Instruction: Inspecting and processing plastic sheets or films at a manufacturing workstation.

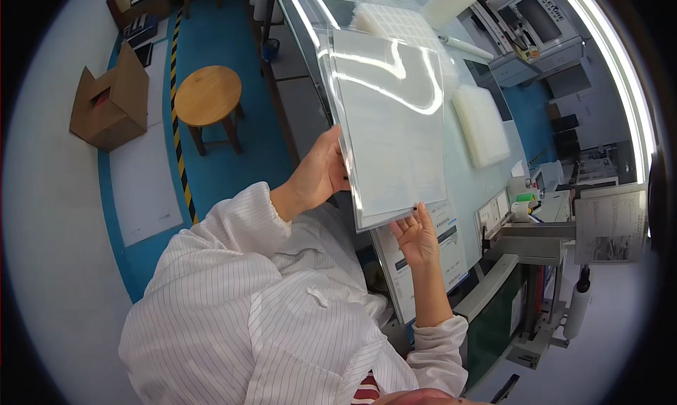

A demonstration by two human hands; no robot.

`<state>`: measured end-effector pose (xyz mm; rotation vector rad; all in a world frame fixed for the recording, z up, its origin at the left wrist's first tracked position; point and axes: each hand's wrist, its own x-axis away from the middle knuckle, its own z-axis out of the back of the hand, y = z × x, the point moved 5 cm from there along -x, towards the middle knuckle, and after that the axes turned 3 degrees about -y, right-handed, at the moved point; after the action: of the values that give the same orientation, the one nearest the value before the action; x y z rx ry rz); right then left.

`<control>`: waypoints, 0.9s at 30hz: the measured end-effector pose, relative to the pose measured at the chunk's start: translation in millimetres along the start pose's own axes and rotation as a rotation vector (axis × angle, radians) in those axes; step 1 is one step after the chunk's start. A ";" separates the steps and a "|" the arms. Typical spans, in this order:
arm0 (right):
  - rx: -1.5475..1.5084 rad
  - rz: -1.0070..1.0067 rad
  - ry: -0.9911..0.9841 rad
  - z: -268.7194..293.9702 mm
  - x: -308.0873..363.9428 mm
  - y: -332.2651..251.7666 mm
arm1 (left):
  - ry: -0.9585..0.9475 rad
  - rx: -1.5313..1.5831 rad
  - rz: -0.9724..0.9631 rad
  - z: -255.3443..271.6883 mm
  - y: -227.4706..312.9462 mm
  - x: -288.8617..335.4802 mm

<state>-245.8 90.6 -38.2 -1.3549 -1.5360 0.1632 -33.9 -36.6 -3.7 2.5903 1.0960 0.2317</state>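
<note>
Far left on the blue floor sits an open cardboard box [111, 100], and just right of it a round wooden stool [208, 98] beside a yellow-and-black striped line [180, 144].

The left hand [321, 173] comes next, out of a white pinstriped sleeve [233, 228]; it clasps the left edge of a glossy sheet [391, 126], thumb side wrapped round the edge. The sheet is held up, tilted, between the head and the glass-topped table [314, 24] — it hides most of the table's near half, and ceiling lights glare across its face, so what is printed on it cannot be made out.

The right hand [416, 234] is under the sheet's lower right corner, palm up and fingers spread, fingertips touching the bottom edge; it props rather than pinches.

Right of the sheet a white ribbed tray [481, 126] lies on the table, with another tray [395, 24] showing above the sheet's top edge and a white foam block [451, 1] further back. Below the right hand, printed papers [444, 243] lie flat — and at the far right stand grey machines [539, 24] and a small green-capped roll [525, 199].
</note>
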 end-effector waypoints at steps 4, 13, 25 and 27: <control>-0.063 0.322 0.010 -23.6 -0.3 2.0 | 0.146 -0.266 0.123 31.8 25.6 -23.9; 0.098 0.576 -0.108 -81.9 68.8 -31.8 | -0.027 -0.624 -0.285 -24.2 83.7 -10.8; 0.114 0.363 0.057 -9.9 87.3 13.0 | 0.161 -0.754 -0.768 -27.2 297.2 -79.8; 0.071 0.368 0.123 12.3 93.3 30.4 | 0.182 -0.708 -0.736 -4.4 348.2 -116.1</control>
<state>-219.0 181.4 -9.6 -1.5517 -1.1588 0.3531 117.5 -347.5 119.5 1.4686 1.5851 0.5544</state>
